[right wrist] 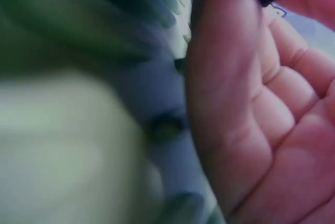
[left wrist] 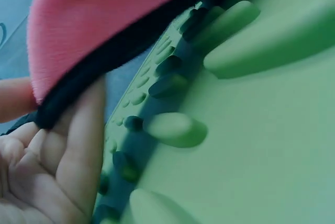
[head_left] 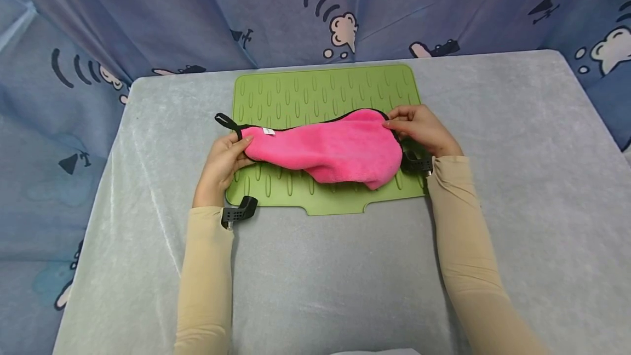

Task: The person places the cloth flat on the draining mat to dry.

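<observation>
A pink plush cloth (head_left: 325, 147) with black edging stretches between both hands, above a green ribbed mat (head_left: 335, 207). At its narrow left end are a black hanging loop (head_left: 227, 121) and a small white label (head_left: 268, 131). My left hand (head_left: 222, 160) pinches that end near the loop, thumb on the pink face and fingers behind. On the wide right end, my right hand (head_left: 424, 127) pinches the black edge between thumb and fingers. The left wrist view shows the cloth's edge (left wrist: 104, 56) held above the mat. In the right wrist view, only a dark bit of edging shows at the fingertips.
The mat lies on a grey cloth-covered table (head_left: 325, 278), with a tab at its front edge. Blue patterned curtains (head_left: 276, 10) hang behind and on both sides. A black wrist camera mount (head_left: 240, 211) sits at the left wrist, another at the right.
</observation>
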### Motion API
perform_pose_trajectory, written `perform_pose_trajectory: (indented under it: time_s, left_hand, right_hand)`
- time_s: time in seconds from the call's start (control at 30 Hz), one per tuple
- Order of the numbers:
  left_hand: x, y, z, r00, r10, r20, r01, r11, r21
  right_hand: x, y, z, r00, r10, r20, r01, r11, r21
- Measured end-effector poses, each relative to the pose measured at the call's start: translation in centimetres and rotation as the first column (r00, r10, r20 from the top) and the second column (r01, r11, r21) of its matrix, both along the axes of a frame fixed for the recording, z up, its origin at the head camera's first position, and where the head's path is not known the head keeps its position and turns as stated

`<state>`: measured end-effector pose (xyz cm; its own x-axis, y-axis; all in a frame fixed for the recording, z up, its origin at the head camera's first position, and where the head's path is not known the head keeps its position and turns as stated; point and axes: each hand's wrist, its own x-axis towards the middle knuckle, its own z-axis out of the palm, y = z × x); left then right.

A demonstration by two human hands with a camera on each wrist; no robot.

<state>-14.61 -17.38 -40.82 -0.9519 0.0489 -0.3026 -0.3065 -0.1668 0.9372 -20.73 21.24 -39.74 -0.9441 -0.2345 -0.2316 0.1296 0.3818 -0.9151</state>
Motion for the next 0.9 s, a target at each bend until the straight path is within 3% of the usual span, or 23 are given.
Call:
perform_pose_trajectory:
  time_s: [0.27, 0.47, 0.57, 0.67, 0.77, 0.9]
  left_hand:
    - [0.1, -0.4, 0.6, 0.988, 0.13, -0.083, -0.135, 0.989, -0.061]
    - [0.1, -1.2, 1.0, 0.962, 0.246, -0.12, -0.251, 0.967, -0.031]
    - [0.1, -1.3, 1.1, 0.957, 0.265, -0.119, -0.267, 0.964, 0.005]
    - [0.2, -1.4, 1.1, 0.973, 0.203, -0.106, -0.202, 0.979, 0.023]
    - [0.3, -1.6, 1.0, 0.994, 0.068, -0.087, -0.065, 0.997, 0.042]
    - [0.3, -1.8, 0.7, 0.992, -0.115, -0.06, 0.116, 0.993, 0.017]
  right_hand:
    - [0.2, 0.3, 0.3, 1.0, 0.021, -0.014, -0.022, 0.995, -0.1]
    - [0.1, -0.2, 0.2, 0.992, 0.126, 0.01, -0.125, 0.987, -0.096]
    - [0.1, -0.3, 0.2, 0.984, 0.173, 0.035, -0.171, 0.983, -0.071]
    - [0.1, -0.1, 0.2, 0.98, 0.19, 0.058, -0.187, 0.981, -0.053]
    - [0.1, 0.4, 0.2, 0.985, 0.163, 0.065, -0.158, 0.985, -0.068]
    - [0.2, 1.2, 0.3, 0.995, 0.091, 0.051, -0.083, 0.986, -0.145]
